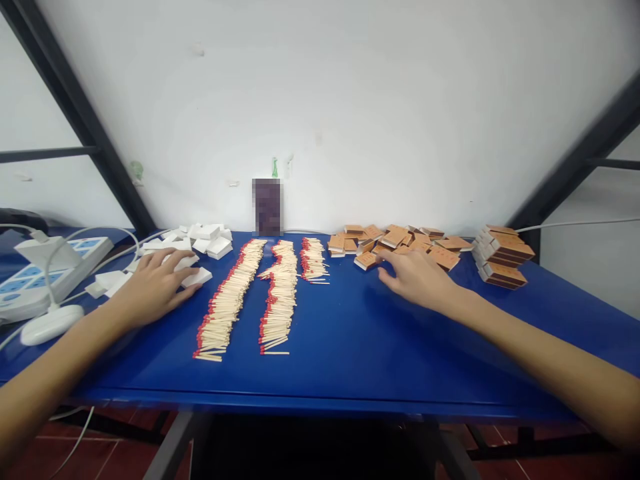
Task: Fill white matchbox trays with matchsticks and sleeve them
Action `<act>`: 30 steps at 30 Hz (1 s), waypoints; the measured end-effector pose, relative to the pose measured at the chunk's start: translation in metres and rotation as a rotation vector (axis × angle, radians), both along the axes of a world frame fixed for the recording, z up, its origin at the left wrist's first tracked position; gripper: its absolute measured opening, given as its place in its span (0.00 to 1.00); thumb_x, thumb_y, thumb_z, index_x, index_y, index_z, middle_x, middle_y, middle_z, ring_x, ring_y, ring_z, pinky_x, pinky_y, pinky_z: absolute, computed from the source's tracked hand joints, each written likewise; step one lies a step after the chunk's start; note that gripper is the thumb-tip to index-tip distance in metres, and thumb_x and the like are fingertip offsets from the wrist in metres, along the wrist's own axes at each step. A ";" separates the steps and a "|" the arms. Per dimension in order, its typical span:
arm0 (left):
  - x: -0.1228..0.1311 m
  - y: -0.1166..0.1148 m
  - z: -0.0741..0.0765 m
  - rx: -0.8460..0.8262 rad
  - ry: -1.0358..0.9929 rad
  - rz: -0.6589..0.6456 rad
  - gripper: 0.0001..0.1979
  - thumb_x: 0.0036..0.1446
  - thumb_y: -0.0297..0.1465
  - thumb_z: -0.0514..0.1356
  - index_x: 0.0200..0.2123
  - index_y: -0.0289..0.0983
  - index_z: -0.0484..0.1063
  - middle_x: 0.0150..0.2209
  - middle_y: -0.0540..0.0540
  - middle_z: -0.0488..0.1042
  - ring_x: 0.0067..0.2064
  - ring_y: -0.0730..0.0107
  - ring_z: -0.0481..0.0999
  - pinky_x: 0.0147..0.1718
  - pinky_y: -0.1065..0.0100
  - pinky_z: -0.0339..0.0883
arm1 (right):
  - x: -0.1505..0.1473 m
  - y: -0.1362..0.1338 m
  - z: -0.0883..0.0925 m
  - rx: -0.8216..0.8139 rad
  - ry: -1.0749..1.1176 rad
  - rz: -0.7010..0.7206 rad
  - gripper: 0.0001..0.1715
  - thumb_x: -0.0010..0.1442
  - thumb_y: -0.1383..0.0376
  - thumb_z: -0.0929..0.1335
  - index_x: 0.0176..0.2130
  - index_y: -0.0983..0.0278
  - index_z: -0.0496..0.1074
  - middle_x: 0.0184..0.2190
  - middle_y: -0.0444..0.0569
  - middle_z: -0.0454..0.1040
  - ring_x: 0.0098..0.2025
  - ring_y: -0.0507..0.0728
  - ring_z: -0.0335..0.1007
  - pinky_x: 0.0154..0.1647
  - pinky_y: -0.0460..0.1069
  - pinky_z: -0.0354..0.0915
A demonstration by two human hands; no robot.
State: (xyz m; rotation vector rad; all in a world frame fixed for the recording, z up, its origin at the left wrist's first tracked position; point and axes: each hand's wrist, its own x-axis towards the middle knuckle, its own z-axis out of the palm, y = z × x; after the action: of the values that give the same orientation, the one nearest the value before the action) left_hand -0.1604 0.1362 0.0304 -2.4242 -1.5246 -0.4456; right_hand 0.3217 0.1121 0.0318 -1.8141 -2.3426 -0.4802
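Note:
My left hand (153,283) rests with its fingers apart over a pile of small white matchbox trays (207,231). Its fingertips touch a white tray (201,277) at the near edge of that pile. On the other side, my right hand (417,275) reaches to a heap of orange-brown matchbox sleeves (396,235). Thumb and index finger are apart there, close beside one sleeve (365,261) at the heap's front left. Between the hands, red-tipped matches lie in three rows: a long left row (233,293), a middle row (280,293) and a shorter right row (314,259).
Stacked matchboxes (503,257) stand at the right of the blue table (340,353). A power strip (30,287), a white charger (47,253), a round white device (53,325) and cables crowd the left. A blurred dark rectangle (268,207) stands at the wall.

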 end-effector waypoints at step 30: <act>0.197 -0.139 -0.025 -0.167 -0.277 -0.640 0.15 0.65 0.26 0.56 0.54 0.41 0.66 0.48 0.46 0.73 0.48 0.60 0.69 0.49 0.57 0.69 | -0.092 0.021 -0.027 -0.080 0.287 0.353 0.20 0.65 0.63 0.64 0.55 0.61 0.72 0.49 0.53 0.76 0.46 0.60 0.74 0.45 0.51 0.65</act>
State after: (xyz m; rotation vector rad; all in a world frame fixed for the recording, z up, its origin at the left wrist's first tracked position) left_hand 0.0369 -0.0026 0.0052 -3.0662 -0.8506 -0.8268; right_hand 0.2292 0.1336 0.0048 -1.3440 -2.4258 -0.0744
